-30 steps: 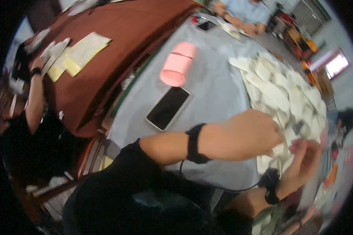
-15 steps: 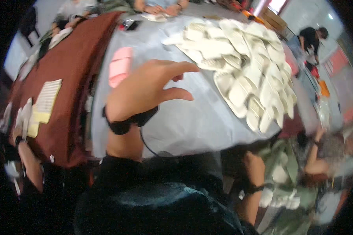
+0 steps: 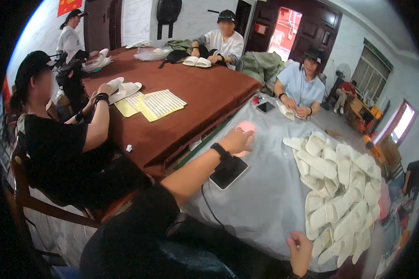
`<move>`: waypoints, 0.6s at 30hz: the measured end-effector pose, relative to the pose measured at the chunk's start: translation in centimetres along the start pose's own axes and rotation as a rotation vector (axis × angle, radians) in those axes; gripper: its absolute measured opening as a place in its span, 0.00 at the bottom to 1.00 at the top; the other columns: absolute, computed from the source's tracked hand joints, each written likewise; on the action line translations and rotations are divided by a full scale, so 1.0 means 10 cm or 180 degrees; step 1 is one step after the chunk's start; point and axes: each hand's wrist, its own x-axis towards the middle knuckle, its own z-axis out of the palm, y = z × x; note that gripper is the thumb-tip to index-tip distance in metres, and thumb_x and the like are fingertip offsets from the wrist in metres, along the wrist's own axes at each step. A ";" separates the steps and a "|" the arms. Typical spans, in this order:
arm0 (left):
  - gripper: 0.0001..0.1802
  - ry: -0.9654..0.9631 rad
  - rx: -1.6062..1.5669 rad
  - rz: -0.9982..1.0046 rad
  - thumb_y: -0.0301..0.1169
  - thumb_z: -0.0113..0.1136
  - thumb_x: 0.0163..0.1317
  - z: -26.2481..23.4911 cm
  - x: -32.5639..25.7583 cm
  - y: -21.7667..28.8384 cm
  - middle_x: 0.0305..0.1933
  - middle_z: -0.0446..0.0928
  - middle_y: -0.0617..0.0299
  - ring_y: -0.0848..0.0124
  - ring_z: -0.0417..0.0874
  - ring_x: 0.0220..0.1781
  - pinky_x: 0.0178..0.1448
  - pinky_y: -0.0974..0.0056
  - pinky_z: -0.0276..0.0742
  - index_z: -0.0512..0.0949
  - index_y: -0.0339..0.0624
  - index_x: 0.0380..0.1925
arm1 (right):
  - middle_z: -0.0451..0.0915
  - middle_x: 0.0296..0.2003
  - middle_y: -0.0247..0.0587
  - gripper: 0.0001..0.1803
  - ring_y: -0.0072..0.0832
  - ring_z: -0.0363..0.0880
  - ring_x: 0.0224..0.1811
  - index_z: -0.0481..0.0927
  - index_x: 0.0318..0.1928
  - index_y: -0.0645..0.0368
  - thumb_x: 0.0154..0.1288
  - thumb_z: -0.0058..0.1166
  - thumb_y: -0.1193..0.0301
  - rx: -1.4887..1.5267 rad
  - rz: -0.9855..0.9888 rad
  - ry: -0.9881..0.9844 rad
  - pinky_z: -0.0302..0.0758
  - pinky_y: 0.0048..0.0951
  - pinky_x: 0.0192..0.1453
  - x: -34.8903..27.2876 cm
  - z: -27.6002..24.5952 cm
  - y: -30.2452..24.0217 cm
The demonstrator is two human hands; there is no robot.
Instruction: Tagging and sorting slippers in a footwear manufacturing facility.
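My left hand is stretched out over a pink slipper, its fingers apart and partly covering it. Whether they touch it I cannot tell. A black strap rings that wrist, and a flat black device with a pale edge shows just below it, a thin cable running down from there. My right hand is by the near table edge with its fingers curled in and nothing visible in them. Closest to it is the big heap of cream-white slippers on the right of the grey-covered table.
Across the table a person in light blue handles a white slipper beside a phone. On the left stands a brown-covered table with yellow-backed label sheets. Several people around it hold white slippers. A wooden chair is at the lower left.
The view has swung left and up, so the tables sit further right and more people show. My left hand has reached away from me to the pink slipper; my right hand is now at the table edge.
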 end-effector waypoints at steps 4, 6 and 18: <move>0.46 -0.0495 0.0182 -0.0849 0.62 0.68 0.47 0.22 0.31 -0.06 0.58 0.68 0.35 0.37 0.73 0.57 0.54 0.44 0.75 0.69 0.49 0.62 | 0.83 0.29 0.43 0.10 0.25 0.79 0.28 0.81 0.41 0.66 0.57 0.59 0.81 0.0226 -0.0199 -0.0178 0.74 0.25 0.35 0.41 0.09 -0.10; 0.51 -0.0876 0.0412 -0.1340 0.64 0.69 0.44 0.33 0.43 -0.04 0.63 0.61 0.34 0.35 0.70 0.59 0.56 0.42 0.74 0.66 0.50 0.65 | 0.83 0.29 0.43 0.10 0.26 0.80 0.28 0.81 0.41 0.66 0.57 0.60 0.80 0.0489 -0.0279 -0.0162 0.75 0.25 0.36 0.54 0.17 -0.10; 0.41 0.0361 -0.0965 -0.1487 0.51 0.69 0.44 0.42 0.65 -0.24 0.51 0.74 0.35 0.45 0.75 0.55 0.58 0.52 0.74 0.70 0.39 0.55 | 0.82 0.36 0.37 0.12 0.22 0.80 0.37 0.78 0.49 0.63 0.64 0.57 0.77 0.1118 -0.0351 -0.0466 0.76 0.22 0.42 1.30 0.36 0.30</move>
